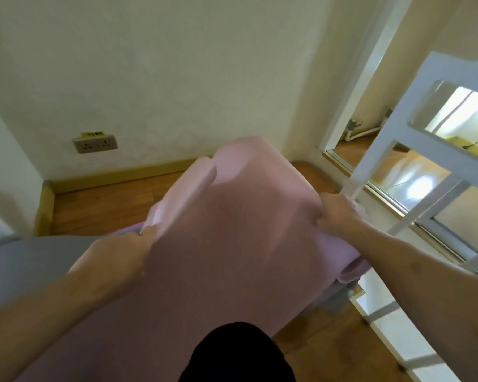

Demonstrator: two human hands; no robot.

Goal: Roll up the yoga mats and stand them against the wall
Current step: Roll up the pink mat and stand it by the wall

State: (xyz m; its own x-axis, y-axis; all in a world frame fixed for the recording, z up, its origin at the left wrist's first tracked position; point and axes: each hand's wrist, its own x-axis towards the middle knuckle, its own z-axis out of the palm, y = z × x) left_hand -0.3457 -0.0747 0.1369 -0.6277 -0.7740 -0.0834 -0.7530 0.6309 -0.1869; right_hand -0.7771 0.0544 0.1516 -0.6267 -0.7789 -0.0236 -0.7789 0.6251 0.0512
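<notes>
A single head-worn view looks forward and steeply down from the person's own standpoint, wide-angle, so straight edges bow toward the frame's rim. It faces the cream wall [155, 78], whose skirting board runs across just beyond the middle. Very near the lens, both forearms reach away from the bottom edge toward that wall, the left hand [116, 255] and right hand [335, 213] on either side of the pink mat [232, 230]. Right of the wall, a white glazed door [414, 166] leans in close
</notes>
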